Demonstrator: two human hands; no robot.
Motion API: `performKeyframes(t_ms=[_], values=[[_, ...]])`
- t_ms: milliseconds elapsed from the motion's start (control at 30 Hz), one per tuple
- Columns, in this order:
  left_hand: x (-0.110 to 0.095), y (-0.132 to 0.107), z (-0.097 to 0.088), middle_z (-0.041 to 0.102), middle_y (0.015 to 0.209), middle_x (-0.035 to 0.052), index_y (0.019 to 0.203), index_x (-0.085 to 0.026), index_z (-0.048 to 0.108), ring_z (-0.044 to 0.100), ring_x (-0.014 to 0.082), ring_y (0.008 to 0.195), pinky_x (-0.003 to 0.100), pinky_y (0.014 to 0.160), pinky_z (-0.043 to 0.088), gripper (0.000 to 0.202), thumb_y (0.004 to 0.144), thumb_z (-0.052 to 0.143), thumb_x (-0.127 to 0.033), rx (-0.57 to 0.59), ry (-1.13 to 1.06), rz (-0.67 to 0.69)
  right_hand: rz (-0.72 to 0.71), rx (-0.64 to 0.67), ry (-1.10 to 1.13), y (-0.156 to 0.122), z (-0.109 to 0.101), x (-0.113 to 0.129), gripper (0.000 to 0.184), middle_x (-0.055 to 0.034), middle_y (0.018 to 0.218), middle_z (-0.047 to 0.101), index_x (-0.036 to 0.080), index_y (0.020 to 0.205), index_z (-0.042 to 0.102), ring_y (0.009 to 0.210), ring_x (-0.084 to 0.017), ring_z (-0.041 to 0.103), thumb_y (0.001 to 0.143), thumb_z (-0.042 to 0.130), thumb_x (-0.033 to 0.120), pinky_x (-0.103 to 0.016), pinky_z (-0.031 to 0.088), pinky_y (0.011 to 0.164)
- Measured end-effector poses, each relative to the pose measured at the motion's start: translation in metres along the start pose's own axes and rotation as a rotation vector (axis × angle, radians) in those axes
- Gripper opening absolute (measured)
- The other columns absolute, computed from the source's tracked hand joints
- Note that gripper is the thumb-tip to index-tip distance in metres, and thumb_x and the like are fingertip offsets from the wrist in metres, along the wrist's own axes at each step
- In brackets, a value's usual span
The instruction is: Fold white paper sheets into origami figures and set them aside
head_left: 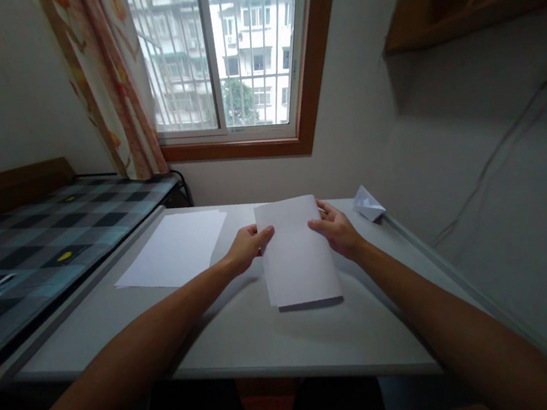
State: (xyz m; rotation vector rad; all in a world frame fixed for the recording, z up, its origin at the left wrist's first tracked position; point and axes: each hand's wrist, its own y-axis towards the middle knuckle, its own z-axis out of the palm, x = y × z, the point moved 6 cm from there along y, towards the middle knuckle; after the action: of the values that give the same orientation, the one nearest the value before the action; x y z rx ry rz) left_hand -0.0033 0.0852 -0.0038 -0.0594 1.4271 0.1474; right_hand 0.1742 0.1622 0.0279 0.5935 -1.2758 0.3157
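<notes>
A white sheet of paper (298, 255), folded over lengthwise, is held up between both hands just above the table. My left hand (247, 245) grips its left edge, thumb on the front face and fingers behind. On the opposite edge, my right hand (337, 227) pinches the paper the same way, its fingers partly hidden by the sheet. The near end of the folded paper casts a shadow on the white table (239, 330). Beyond the right hand sits a small folded paper shape (367, 205), near the table's right edge.
Loose white sheets (173, 248) lie on the table's left part. A bed with a checked cover (77, 210) adjoins the left side. A window (217, 51) with a curtain (106, 79) is behind the table. At the right, a cable (490, 166) runs along the wall below a wooden shelf (480, 16).
</notes>
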Motion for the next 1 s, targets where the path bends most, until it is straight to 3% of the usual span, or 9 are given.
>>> performKeyframes(t_ms=[167, 267, 400, 633, 833, 1000], values=[[-0.002, -0.002, 0.002, 0.062, 0.071, 0.0041, 0.081, -0.011, 0.059, 0.053, 0.0103, 0.054, 0.021, 0.047, 0.036, 0.038, 0.064, 0.071, -0.042, 0.01, -0.022, 0.028, 0.019, 0.068, -0.026, -0.004, 0.008, 0.005, 0.059, -0.0083, 0.106, 0.067, 0.022, 0.117, 0.05, 0.086, -0.023, 0.065, 0.064, 0.073, 0.032, -0.036, 0.051, 0.075], [-0.004, -0.004, 0.004, 0.057, 0.061, 0.0003, 0.074, -0.012, 0.057, 0.048, 0.0075, 0.048, 0.02, 0.044, 0.032, 0.033, 0.066, 0.069, -0.042, 0.017, 0.021, 0.048, 0.071, 0.045, -0.044, -0.004, 0.005, 0.004, 0.048, -0.0091, 0.097, 0.068, 0.018, 0.11, 0.055, 0.079, -0.022, 0.065, 0.069, 0.068, 0.038, -0.034, 0.051, 0.069], [-0.007, -0.006, 0.007, 0.051, 0.053, -0.0032, 0.065, -0.013, 0.054, 0.042, 0.0052, 0.043, 0.019, 0.042, 0.03, 0.028, 0.068, 0.067, -0.038, 0.044, 0.037, 0.067, 0.11, 0.002, -0.043, -0.003, 0.0, 0.002, 0.043, -0.0084, 0.088, 0.069, 0.016, 0.1, 0.057, 0.069, -0.02, 0.064, 0.063, 0.072, 0.031, -0.032, 0.05, 0.063], [-0.002, -0.008, 0.01, 0.067, 0.077, 0.0075, 0.086, -0.01, 0.065, 0.062, 0.0146, 0.062, 0.027, 0.057, 0.048, 0.037, 0.069, 0.069, -0.042, -0.007, -0.062, 0.024, 0.088, 0.035, 0.004, -0.008, 0.012, 0.006, 0.048, -0.0078, 0.091, 0.069, 0.018, 0.102, 0.054, 0.07, -0.02, 0.065, 0.06, 0.075, 0.028, -0.034, 0.051, 0.065], [-0.006, -0.01, 0.007, 0.07, 0.087, 0.0119, 0.093, -0.009, 0.067, 0.066, 0.0196, 0.072, 0.03, 0.065, 0.051, 0.044, 0.072, 0.067, -0.048, -0.04, 0.002, 0.135, 0.084, 0.045, -0.023, -0.01, 0.017, 0.006, 0.052, -0.0092, 0.094, 0.069, 0.019, 0.105, 0.052, 0.075, -0.023, 0.066, 0.06, 0.076, 0.033, -0.036, 0.052, 0.067], [-0.011, -0.013, 0.006, 0.07, 0.086, 0.0114, 0.092, -0.009, 0.067, 0.065, 0.0184, 0.07, 0.028, 0.063, 0.051, 0.043, 0.077, 0.063, -0.049, -0.074, 0.052, 0.19, 0.085, 0.067, -0.017, -0.011, 0.02, 0.005, 0.053, -0.0093, 0.095, 0.069, 0.019, 0.106, 0.051, 0.076, -0.023, 0.067, 0.061, 0.076, 0.034, -0.038, 0.052, 0.069]])
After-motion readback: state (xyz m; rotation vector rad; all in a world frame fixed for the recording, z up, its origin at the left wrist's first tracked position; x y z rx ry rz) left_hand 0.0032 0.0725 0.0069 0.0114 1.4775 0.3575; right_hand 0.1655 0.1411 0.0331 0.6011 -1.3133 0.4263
